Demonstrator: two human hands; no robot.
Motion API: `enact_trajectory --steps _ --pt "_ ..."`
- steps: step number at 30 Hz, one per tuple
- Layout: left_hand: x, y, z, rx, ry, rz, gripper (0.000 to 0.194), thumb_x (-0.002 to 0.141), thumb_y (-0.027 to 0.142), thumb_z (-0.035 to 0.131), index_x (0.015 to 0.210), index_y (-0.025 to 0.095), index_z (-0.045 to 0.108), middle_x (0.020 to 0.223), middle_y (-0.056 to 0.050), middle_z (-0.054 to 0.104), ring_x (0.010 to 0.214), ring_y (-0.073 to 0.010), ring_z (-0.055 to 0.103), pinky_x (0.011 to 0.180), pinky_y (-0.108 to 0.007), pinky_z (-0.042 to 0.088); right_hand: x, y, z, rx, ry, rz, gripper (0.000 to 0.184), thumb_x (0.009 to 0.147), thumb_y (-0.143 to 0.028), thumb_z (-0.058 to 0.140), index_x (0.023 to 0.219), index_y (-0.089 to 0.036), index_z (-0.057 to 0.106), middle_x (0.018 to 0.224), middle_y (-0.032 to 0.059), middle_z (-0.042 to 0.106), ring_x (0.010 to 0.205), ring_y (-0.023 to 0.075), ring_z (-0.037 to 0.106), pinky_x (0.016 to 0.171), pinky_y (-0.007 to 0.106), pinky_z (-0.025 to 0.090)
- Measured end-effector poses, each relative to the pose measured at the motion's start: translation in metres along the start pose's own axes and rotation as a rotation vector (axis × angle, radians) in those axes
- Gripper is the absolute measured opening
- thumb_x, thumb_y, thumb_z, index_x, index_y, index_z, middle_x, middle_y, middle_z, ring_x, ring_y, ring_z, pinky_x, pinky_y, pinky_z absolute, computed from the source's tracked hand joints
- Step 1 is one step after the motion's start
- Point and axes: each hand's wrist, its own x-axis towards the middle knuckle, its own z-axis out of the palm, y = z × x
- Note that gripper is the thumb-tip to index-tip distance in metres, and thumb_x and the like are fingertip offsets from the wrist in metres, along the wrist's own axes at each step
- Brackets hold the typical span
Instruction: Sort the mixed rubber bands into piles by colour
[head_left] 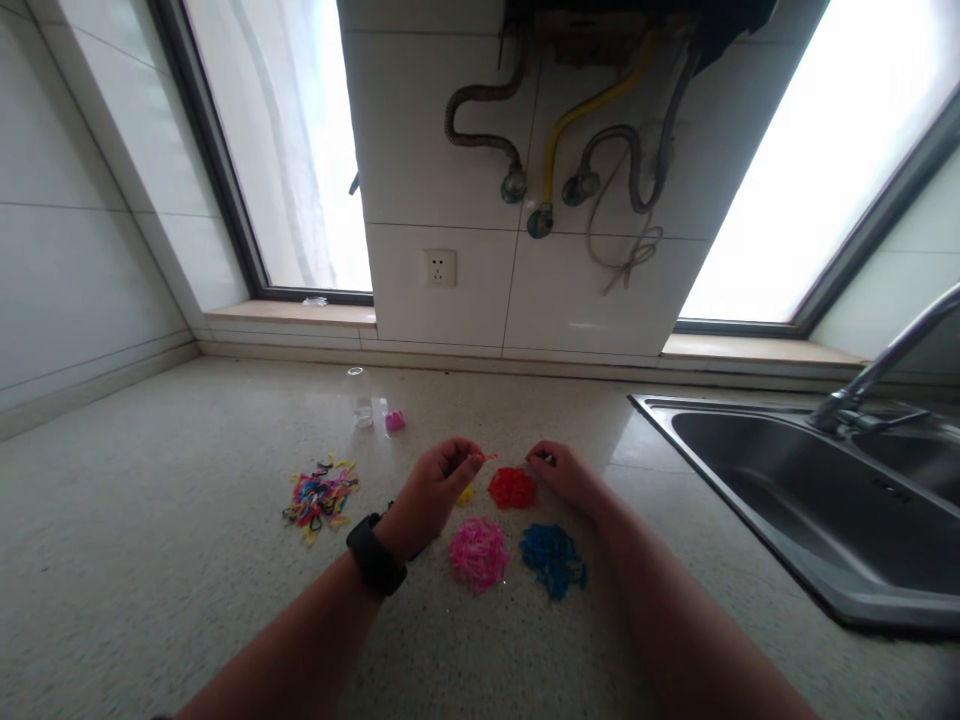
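Note:
My left hand (439, 487), with a dark watch on its wrist, pinches a small red rubber band (490, 457) between thumb and fingertips. Just right of the red pile (513, 488), my right hand (561, 470) has thumb and fingers pressed together; whatever they grip is too small to make out. Nearer me lie a pink pile (478, 555) and a blue pile (553, 560) of similar little bands. A yellow pile (466, 495) is partly hidden behind my left hand. Off to the left sits a mixed-colour pile (321, 497).
A clear plastic bottle (361, 400) stands behind the mixed pile, beside a small pink cap-like piece (394, 421). On the right, a steel sink (750, 500) with a faucet (862, 385) is set into the speckled counter (187, 560). Pipes and a socket (439, 268) are on the tiled wall.

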Motion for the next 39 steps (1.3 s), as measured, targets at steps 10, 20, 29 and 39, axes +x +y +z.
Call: enact_trajectory --steps 10,20,29,39 --pt "-0.009 0.008 0.007 0.063 -0.011 0.031 0.028 0.093 0.043 0.058 0.097 0.016 0.058 0.075 0.002 0.049 0.065 -0.0094 0.041 0.057 -0.021 0.032 -0.001 -0.004 -0.001 -0.036 0.012 -0.001 0.022 0.087 -0.031 0.055 0.091 -0.019 0.074 0.087 0.007 0.074 0.078 0.0198 0.065 0.07 0.029 0.045" --pt "-0.009 0.012 0.006 -0.006 -0.044 0.006 0.028 0.087 0.041 0.068 0.094 0.014 0.063 0.063 0.006 0.036 0.057 -0.0073 0.03 0.051 -0.02 0.024 -0.002 -0.008 -0.004 -0.027 0.0 0.016 0.021 0.086 -0.03 0.057 0.09 -0.02 0.075 0.086 0.0069 0.074 0.075 0.0187 0.064 0.068 0.028 0.045" --pt "-0.009 0.017 0.003 -0.083 -0.019 0.012 0.028 0.084 0.041 0.071 0.091 0.014 0.066 0.063 0.005 0.04 0.057 -0.0065 0.032 0.052 -0.02 0.024 -0.002 -0.006 -0.002 0.028 0.011 0.018 0.021 0.087 -0.029 0.055 0.091 -0.02 0.074 0.082 0.0053 0.074 0.071 0.0175 0.063 0.065 0.027 0.044" --pt "-0.005 0.016 0.002 -0.234 0.014 0.003 0.03 0.084 0.043 0.071 0.09 0.014 0.062 0.062 0.006 0.04 0.051 -0.0044 0.028 0.046 -0.019 0.02 0.0 -0.006 -0.003 0.031 0.002 0.017 0.023 0.086 -0.027 0.054 0.092 -0.018 0.074 0.083 0.0056 0.074 0.072 0.017 0.063 0.066 0.027 0.043"
